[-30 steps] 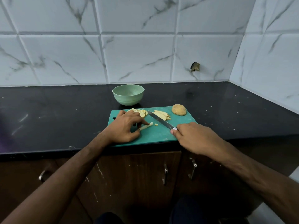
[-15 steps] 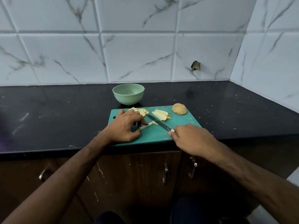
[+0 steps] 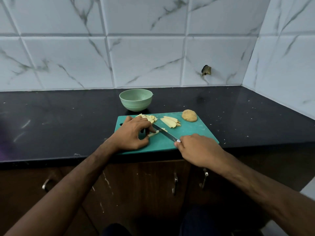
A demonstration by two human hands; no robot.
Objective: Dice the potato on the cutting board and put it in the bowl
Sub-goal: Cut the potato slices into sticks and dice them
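Teal cutting board (image 3: 190, 135) at the front edge of a black counter (image 3: 59, 120), against a marble-tiled wall (image 3: 144, 62). On the board, left hand (image 3: 132, 134) knuckles up, fingers curled down onto a pale potato strip (image 3: 153, 133) and pinning it near its left end. Right hand (image 3: 198, 149) closed round the handle of a knife (image 3: 164, 132), handle itself hidden inside the fist; blade angled up-left across the board, crossing just right of the strip's free end, probably touching it, though too small to tell. One small cut bit (image 3: 164, 128) beside the blade. Behind the left hand's fingers, a heap of diced potato (image 3: 150, 118) near the board's far edge. Right of that, a fanned stack of potato slices (image 3: 170, 122). Farther right, an uncut potato half (image 3: 189, 115), dome up, at the far right corner. Pale green bowl (image 3: 135, 99) on the counter just beyond the board, upright, nothing seen inside. Wooden cabinet doors (image 3: 144, 184) with metal handles below.
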